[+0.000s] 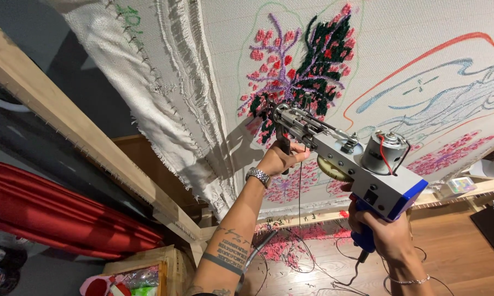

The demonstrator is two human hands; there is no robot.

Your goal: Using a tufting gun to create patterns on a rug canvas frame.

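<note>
Gripping the grey-and-blue metal tufting gun [345, 159]: my left hand [280, 158] clenched on its black front handle, right hand [386, 233] on the blue rear grip, needle at white stretched cloth [400, 33].

So the count: one grey-and-blue metal tufting gun [345, 159], with one silver cylindrical motor [385, 152] and one yellowish toothed gear [334, 169] on it. Two hands, left [280, 159] and right [386, 233], both wrapped round the gun. One silver metal wristwatch [258, 176], one thin silver chain bracelet [408, 282]. One white stretched tufting cloth [400, 33] on one wooden frame [66, 118]. One red fabric bundle [55, 214].
</note>
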